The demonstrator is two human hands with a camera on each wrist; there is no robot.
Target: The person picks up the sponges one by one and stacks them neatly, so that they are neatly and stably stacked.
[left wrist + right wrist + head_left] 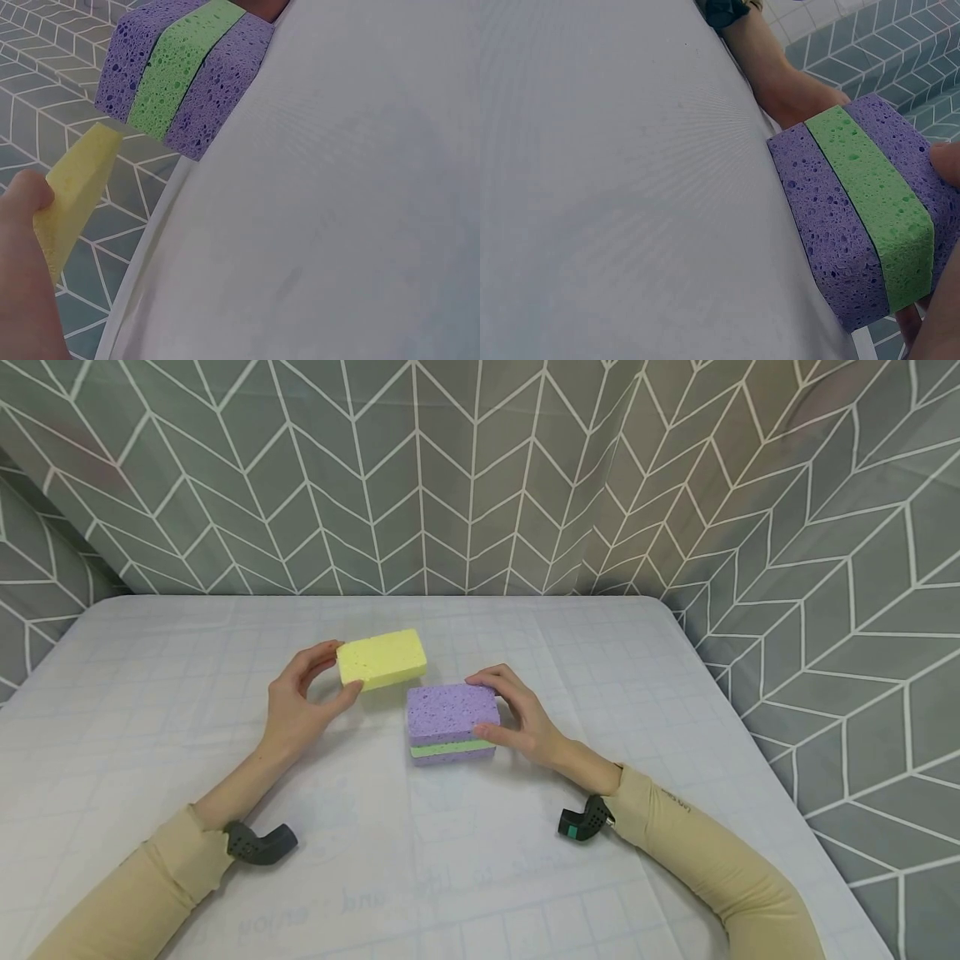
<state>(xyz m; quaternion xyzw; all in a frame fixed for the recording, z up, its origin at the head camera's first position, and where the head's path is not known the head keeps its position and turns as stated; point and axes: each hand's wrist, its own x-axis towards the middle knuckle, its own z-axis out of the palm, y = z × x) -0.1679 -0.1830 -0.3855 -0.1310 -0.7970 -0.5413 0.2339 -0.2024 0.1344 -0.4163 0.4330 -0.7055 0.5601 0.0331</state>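
Note:
A yellow sponge (pixel 382 658) is pinched at its left end between the thumb and fingers of my left hand (pixel 303 693), raised above the table. To its right stands a stack of sponges: a purple sponge (pixel 452 710) on top, a green sponge (pixel 450 748) in the middle, and another purple sponge (pixel 453 759) at the bottom. My right hand (pixel 525 714) grips the stack's right end, its thumb in front and fingers behind. In the right wrist view the lower purple sponge (pixel 829 232) appears to rest on the table.
A white cloth with faint blue print covers the table (pixel 337 877). Grey curtains (pixel 450 477) with white zigzag lines hang behind and at the sides. A dark wrist camera (pixel 261 845) sits on the left sleeve, another dark camera (pixel 585 818) on the right.

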